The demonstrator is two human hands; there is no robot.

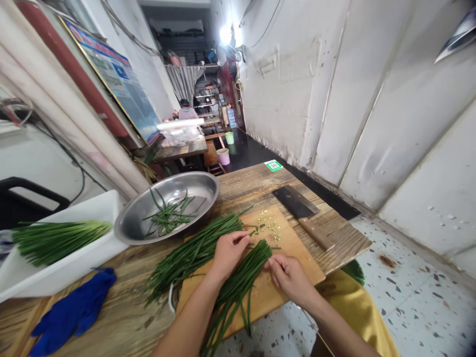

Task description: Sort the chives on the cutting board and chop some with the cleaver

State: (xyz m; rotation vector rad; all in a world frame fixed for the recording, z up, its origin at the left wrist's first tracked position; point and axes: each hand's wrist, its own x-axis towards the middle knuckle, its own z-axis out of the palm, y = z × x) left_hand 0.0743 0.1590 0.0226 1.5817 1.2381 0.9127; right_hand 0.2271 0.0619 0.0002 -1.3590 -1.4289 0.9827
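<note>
A cut bunch of garlic chives (247, 272) lies across the wooden cutting board (297, 253), between my two hands. My left hand (230, 250) is above the bunch, thumb and forefinger pinched on a short piece of chive (253, 232). On the other side, my right hand (288, 275) has curled fingers against the bunch's edge near its cut end; what they grip, if anything, is hidden. A second pile of chives (197, 253) lies left of my left hand. Small pale cut ends (274, 230) are scattered at the board's far part.
A cleaver (303, 215) rests right of the board. To the left are a steel bowl (208, 191) with some chives, a white bin (107, 210) with more chives, and a blue glove (76, 310). Further off, a person (187, 111) sits near another table (182, 151).
</note>
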